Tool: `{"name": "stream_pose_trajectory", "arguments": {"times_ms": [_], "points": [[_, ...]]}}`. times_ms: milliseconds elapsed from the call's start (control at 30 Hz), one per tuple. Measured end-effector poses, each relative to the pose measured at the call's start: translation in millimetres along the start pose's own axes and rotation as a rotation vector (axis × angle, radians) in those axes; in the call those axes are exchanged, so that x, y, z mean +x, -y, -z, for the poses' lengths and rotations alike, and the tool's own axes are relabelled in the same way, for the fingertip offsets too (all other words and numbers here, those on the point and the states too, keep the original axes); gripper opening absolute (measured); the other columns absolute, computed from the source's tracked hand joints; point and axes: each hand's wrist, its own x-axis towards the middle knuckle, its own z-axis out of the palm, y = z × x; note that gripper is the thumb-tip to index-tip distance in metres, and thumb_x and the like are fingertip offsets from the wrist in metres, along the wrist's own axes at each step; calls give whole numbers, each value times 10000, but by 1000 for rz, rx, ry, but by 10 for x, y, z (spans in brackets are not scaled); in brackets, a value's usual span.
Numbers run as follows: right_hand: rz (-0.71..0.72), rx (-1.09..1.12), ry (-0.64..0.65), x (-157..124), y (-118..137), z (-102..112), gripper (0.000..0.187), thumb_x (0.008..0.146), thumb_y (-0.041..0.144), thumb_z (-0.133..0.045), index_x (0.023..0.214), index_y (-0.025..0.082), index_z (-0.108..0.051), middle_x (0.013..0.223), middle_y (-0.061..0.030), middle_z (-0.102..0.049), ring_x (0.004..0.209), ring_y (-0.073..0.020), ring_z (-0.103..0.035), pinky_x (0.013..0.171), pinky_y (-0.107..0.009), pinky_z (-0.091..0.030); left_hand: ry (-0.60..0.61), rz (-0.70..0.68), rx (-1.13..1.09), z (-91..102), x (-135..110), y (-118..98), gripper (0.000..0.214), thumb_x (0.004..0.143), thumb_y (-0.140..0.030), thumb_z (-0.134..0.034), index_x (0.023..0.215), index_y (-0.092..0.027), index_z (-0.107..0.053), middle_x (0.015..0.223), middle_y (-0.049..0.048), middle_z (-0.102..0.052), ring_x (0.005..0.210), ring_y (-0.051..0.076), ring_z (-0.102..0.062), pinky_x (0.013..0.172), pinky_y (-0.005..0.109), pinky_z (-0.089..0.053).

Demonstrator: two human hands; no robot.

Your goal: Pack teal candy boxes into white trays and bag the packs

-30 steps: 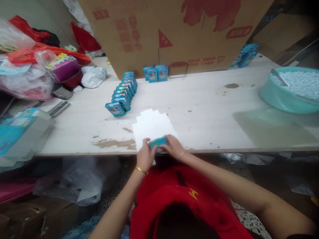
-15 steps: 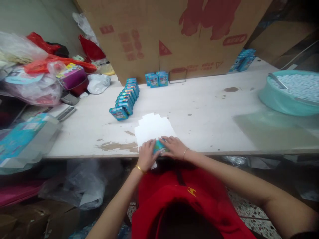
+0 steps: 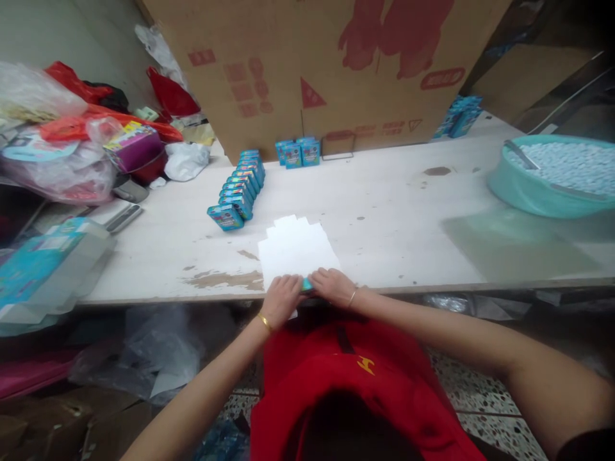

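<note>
My left hand [image 3: 282, 299] and my right hand [image 3: 335, 287] meet at the table's front edge, fingers curled around a small blue printed carton [image 3: 306, 283]. Only a little of its blue face shows between them; the rest is hidden under the fingers. Just beyond the hands lies a white stack of flat carton blanks [image 3: 296, 248] with stepped edges, and my knuckles overlap its near end. Farther left, a slanting row of small blue boxes [image 3: 241, 189] stands on the table, the nearest one [image 3: 225, 218] leaning outward.
Several blue boxes [image 3: 298, 153] stand against a big cardboard box [image 3: 269, 77]. At right is a turquoise basin [image 3: 523, 186] of small white wrapped pieces, with more blue boxes [image 3: 459, 117] behind. Flat blue cartons [image 3: 43, 269] and plastic bags [image 3: 57, 160] crowd the left side.
Both hands have closed further over the blue carton, their fingers curling in, so less of its printed face shows. The view has shifted slightly.
</note>
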Motion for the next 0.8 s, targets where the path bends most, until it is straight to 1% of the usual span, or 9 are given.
{"name": "stream_pose_trajectory", "arguments": {"times_ms": [100, 167, 267, 400, 500, 600, 667, 733, 800], "points": [[43, 19, 56, -23, 44, 40, 203, 942, 158, -358, 972, 132, -558, 884, -101, -550, 852, -218, -459, 545, -287, -364, -19, -38, 76, -14, -53, -51, 143, 908, -222, -436, 972, -175, -555, 943, 73, -605, 919, 233, -504, 809, 385, -351], [79, 40, 116, -8, 54, 88, 181, 933, 154, -381, 933, 142, -562, 871, -98, -546, 855, -217, -449, 518, -267, -356, 2, -99, 99, -6, -57, -35, 115, 896, -184, -442, 870, -184, -554, 848, 50, -591, 864, 222, -498, 829, 396, -339], [134, 63, 195, 45, 37, 161, 187, 938, 162, -378, 922, 142, -563, 862, -93, -547, 842, -211, -445, 502, -251, -360, 26, -239, 74, 22, -8, 64, 80, 877, -182, -480, 829, -190, -543, 782, 24, -572, 836, 204, -484, 878, 393, -322], [210, 76, 273, 117, 9, 186, 204, 945, 165, -362, 932, 144, -565, 839, -84, -550, 810, -207, -447, 490, -246, -364, 11, -423, 53, 16, 91, 207, 154, 903, -212, -461, 771, -188, -538, 687, 8, -550, 763, 182, -462, 899, 369, -325], [232, 78, 260, 134, 11, 140, 215, 942, 154, -352, 934, 151, -568, 848, -84, -557, 816, -210, -455, 498, -251, -369, -9, -484, 43, -27, 132, 226, 199, 913, -206, -440, 739, -188, -536, 647, 7, -539, 695, 175, -446, 881, 356, -349], [215, 101, 190, 98, -12, 94, 215, 935, 156, -361, 935, 155, -576, 874, -90, -571, 831, -213, -472, 547, -275, -398, -2, -435, 32, -11, 114, 207, 203, 906, -181, -436, 734, -186, -542, 654, 16, -538, 682, 174, -459, 865, 353, -371], [133, 144, 105, 19, -59, 92, 229, 934, 295, -422, 1021, 149, -575, 943, -113, -583, 858, -228, -488, 624, -327, -434, -5, -327, -15, 68, 53, 223, 174, 895, -300, -478, 821, -179, -578, 721, 38, -568, 732, 191, -490, 879, 389, -378], [-24, 247, -30, -110, -115, 111, 548, 855, 536, -508, 1224, 131, -491, 1105, -160, -560, 951, -267, -494, 740, -408, -451, -46, -172, -140, 180, -51, 279, 408, 819, -501, -547, 1044, -162, -577, 872, 81, -601, 838, 233, -518, 899, 438, -379], [-192, 406, -167, -258, -145, 136, 904, 733, 693, -553, 1395, 130, -303, 1262, -186, -488, 1078, -302, -464, 864, -466, -423, -123, 16, -322, 277, -178, 350, 670, 765, -606, -550, 1257, -158, -473, 1045, 121, -583, 964, 271, -513, 917, 458, -382]]}}
